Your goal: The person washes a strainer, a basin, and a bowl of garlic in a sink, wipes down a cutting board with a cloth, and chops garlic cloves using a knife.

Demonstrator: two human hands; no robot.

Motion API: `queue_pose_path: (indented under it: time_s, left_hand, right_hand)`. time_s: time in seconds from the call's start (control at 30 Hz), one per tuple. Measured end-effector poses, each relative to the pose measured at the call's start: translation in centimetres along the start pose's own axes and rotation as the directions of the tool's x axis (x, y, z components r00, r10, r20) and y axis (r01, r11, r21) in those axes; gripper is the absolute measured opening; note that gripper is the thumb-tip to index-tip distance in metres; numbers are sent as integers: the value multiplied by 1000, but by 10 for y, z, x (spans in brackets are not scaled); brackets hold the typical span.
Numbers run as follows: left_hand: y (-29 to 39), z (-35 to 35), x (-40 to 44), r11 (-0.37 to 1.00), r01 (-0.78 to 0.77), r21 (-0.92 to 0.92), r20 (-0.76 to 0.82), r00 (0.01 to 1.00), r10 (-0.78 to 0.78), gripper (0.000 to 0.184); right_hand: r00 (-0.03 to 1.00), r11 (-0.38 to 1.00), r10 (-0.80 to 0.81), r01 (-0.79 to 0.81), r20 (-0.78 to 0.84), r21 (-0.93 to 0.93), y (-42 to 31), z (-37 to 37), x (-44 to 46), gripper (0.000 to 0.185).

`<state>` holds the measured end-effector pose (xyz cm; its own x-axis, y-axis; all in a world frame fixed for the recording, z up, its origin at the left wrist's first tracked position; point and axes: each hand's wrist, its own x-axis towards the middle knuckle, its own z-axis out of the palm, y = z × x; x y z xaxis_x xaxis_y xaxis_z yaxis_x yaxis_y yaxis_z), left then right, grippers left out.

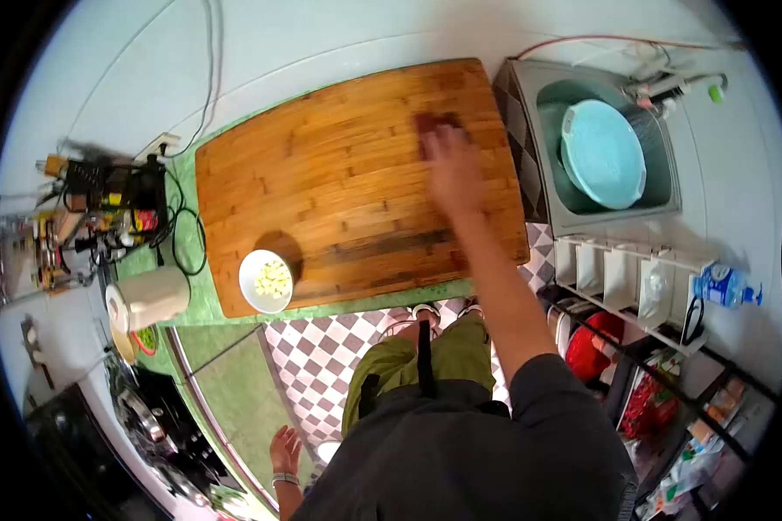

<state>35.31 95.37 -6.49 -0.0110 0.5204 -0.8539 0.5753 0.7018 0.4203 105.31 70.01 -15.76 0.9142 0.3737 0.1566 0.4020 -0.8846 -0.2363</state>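
My right hand (454,169), smeared by motion, reaches over the right part of a large wooden cutting board (339,174). Under its fingers is a dark red cloth (430,123), pressed flat to the wood. The fingers partly cover the cloth. My left hand (286,450) hangs low beside my body with its fingers apart and nothing in it. A white bowl (250,291) with pale yellow chopped pieces (272,280) stands on the board's front left corner.
Right of the board is a sink (558,208) holding a light blue basin (601,187). A cream-coloured container (152,300) and a rack of kitchen items (117,200) stand left, near black cords (182,213). Shelving (626,286) holds a blue-labelled bottle (723,286).
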Motion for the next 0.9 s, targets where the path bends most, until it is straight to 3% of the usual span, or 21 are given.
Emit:
queue_pose_path:
  time_s: [0.03,0.1,0.17,0.23,0.37,0.5,0.53,0.6,0.63,0.67,0.7,0.73,0.83,0.9]
  left_hand:
    - [-7,-4,-4,1000,-1,-10,-22,1000,0,44]
    - [-36,-15,0,997,0,-72,-36,999,-3,45]
    - [-67,-16,2,982,61,-180,-50,996,-71,44]
    - [-99,-16,-10,966,95,-241,-23,994,-103,48]
    - [-138,-7,-27,947,223,-231,-42,970,-239,48]
    - [-135,-12,-38,966,219,-136,-6,975,-222,46]
    - [-133,-19,-36,971,204,-122,-2,979,-206,43]
    - [-113,-22,-28,965,207,-161,-103,969,-225,41]
    - [-113,-23,-39,952,207,-227,-193,948,-252,39]
    - [-116,-33,-40,967,135,-215,-136,977,-166,39]
    - [-117,-40,-40,972,128,-195,-143,977,-157,39]
    - [-117,-43,-42,970,134,-201,-129,978,-162,39]
    - [-122,-32,-53,956,154,-250,-118,975,-188,42]
    - [-145,-32,-48,942,159,-295,-52,982,-182,45]
  right_hand:
    - [996,1000,3,-4,-85,-10,27,-9,-4,48]
    - [994,999,32,-32,-104,8,73,-20,-15,49]
    - [976,964,193,-170,-100,203,96,-18,-9,48]
    - [903,930,324,-249,-282,271,81,-26,-4,50]
    - [986,974,-126,144,-109,174,-35,-26,29,52]
    - [906,840,-417,354,73,410,-149,33,74,54]
    - [812,807,-578,552,84,211,-154,53,86,52]
    - [852,848,-524,524,-21,78,-151,92,123,56]
    - [889,877,-454,457,-58,150,-132,92,138,53]
    - [955,961,-276,277,109,10,-107,90,153,50]
    - [986,986,-157,159,-48,52,-75,61,144,50]
    - [991,987,-134,135,17,-90,-35,61,154,51]
    - [967,989,-145,144,-210,-23,96,42,121,56]
    - [992,995,30,-19,-121,95,134,20,76,54]
